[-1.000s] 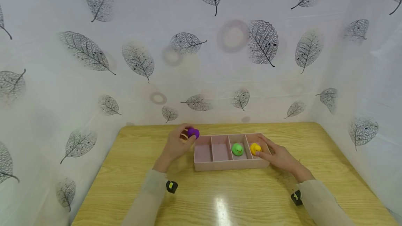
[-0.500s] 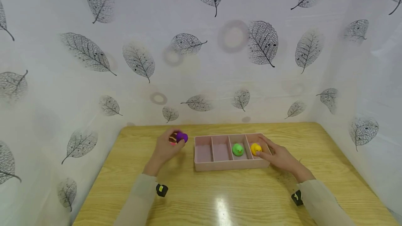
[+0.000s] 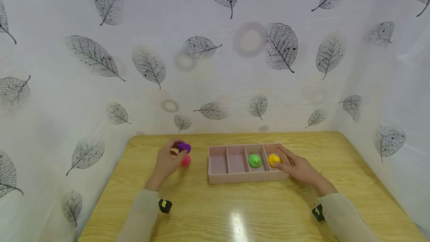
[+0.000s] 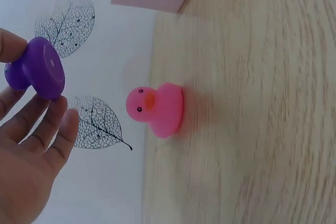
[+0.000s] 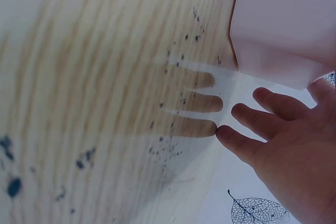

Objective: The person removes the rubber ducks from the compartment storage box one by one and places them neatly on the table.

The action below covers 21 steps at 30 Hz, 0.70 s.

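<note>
My left hand (image 3: pixel 167 161) holds a purple rubber duck (image 4: pixel 44 69) between thumb and fingers, its flat base turned outward in the left wrist view. Just below that duck, a pink rubber duck (image 4: pixel 163 111) stands on the table left of the pink divided box (image 3: pixel 248 177). My right hand (image 3: pixel 300 168) grips the box's right end, thumb over the rim beside a yellow duck (image 3: pixel 273 159) in the rightmost compartment. Whether the thumb touches this duck I cannot tell. A green duck (image 3: pixel 254 160) sits in the compartment left of it. The two left compartments hold nothing.
Beneath everything is a wood-grain table (image 3: pixel 208 212), with a light reflection near its front. White sheeting with printed leaves (image 3: pixel 215 111) rises behind the table and at both sides. Dark specks mark the tabletop near my right hand.
My left hand has moved left, away from the box, with the purple duck. The pink duck has come into view beside it. My right hand has stayed on the box.
</note>
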Available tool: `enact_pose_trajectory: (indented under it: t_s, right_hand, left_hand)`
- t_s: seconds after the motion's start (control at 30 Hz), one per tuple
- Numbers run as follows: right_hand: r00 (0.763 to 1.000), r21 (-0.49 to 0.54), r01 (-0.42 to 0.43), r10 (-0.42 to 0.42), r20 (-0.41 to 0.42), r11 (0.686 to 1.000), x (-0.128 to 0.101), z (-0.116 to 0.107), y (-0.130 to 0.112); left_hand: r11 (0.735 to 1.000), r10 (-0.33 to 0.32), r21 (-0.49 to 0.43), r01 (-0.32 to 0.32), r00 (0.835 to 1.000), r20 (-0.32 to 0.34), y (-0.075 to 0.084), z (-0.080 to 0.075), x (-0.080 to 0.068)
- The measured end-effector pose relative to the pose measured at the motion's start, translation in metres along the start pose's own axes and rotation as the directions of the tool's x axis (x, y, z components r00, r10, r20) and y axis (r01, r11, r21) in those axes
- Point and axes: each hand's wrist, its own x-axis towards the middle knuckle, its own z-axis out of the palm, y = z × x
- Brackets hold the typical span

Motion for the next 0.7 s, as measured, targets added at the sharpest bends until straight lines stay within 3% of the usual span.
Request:
enact_pose_trajectory:
  t_s: [0.13, 0.4, 0.7]
  right_hand:
    - [1.0, 0.004, -0.003, 0.003, -0.001, 1.0, 0.0, 0.0, 0.0]
    - [1.0, 0.009, 0.015, -0.015, -0.004, 1.0, -0.001, 0.0, 0.001]
    - [1.0, 0.012, 0.01, -0.01, -0.002, 1.0, -0.001, 0.0, -0.001]
  left_hand:
    - [1.0, -0.016, 0.016, 0.016, 1.0, -0.026, -0.004, -0.006, -0.001]
    - [0.991, -0.123, 0.048, 0.127, 0.99, -0.07, -0.013, -0.015, -0.005]
    - [0.996, -0.078, 0.044, 0.083, 0.992, -0.102, -0.032, -0.02, -0.012]
